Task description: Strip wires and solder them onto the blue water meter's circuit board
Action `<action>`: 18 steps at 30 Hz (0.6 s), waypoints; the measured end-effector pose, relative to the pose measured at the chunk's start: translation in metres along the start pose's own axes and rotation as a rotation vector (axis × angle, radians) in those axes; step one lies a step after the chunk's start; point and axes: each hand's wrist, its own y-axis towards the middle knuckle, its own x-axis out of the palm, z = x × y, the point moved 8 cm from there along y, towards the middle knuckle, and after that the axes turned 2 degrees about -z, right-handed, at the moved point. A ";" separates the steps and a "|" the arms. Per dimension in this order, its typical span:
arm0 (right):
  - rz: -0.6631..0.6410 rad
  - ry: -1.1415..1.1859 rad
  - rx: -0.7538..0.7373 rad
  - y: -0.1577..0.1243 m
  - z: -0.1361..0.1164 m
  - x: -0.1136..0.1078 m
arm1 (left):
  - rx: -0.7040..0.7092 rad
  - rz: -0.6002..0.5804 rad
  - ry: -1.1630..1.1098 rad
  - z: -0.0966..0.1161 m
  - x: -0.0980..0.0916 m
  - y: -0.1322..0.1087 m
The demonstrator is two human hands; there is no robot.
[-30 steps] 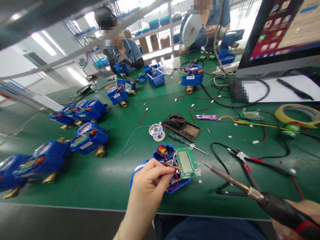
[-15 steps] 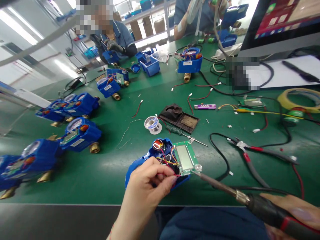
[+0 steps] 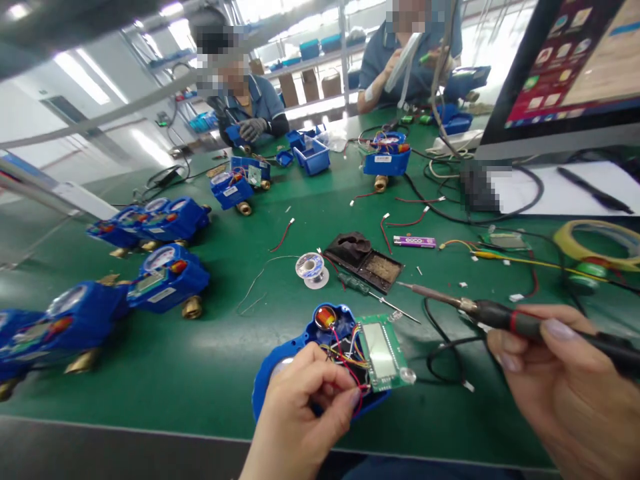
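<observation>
My left hand (image 3: 315,393) pinches a thin red wire (image 3: 361,395) beside the lower edge of a green circuit board (image 3: 383,353) with a grey display. The board leans on an opened blue meter housing (image 3: 273,363), and coloured wires run between the two. Inside the housing's upper part sits a round orange-topped component (image 3: 325,317). In my right hand (image 3: 555,360) is a soldering iron (image 3: 480,312), its tip pointing left, apart from the board and near the soldering stand (image 3: 383,268). A solder spool (image 3: 312,269) stands behind the housing.
Several blue meters (image 3: 167,280) with brass fittings line the left side. A screwdriver (image 3: 370,288) lies behind the board. Loose wires, a purple battery (image 3: 414,241), yellow tape (image 3: 597,243) and a monitor (image 3: 565,73) are on the right. Two co-workers (image 3: 260,100) sit across the table.
The soldering iron has moved up and away from the board's lower edge, toward the stand. My left hand still pinches the red wire. The camera view has shifted, so things appear lower.
</observation>
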 end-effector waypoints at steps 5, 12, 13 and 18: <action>-0.172 0.002 0.033 0.025 0.010 0.049 | 0.016 0.022 -0.061 0.001 0.004 -0.002; -0.596 -0.205 -0.021 0.043 0.015 0.144 | 0.006 0.002 -0.130 -0.004 -0.001 0.003; -0.616 -0.242 -0.019 0.045 0.018 0.152 | 0.000 0.001 -0.144 -0.006 -0.001 0.004; -0.518 -0.352 -0.111 0.063 0.009 0.158 | 0.014 -0.028 -0.195 -0.016 0.002 0.009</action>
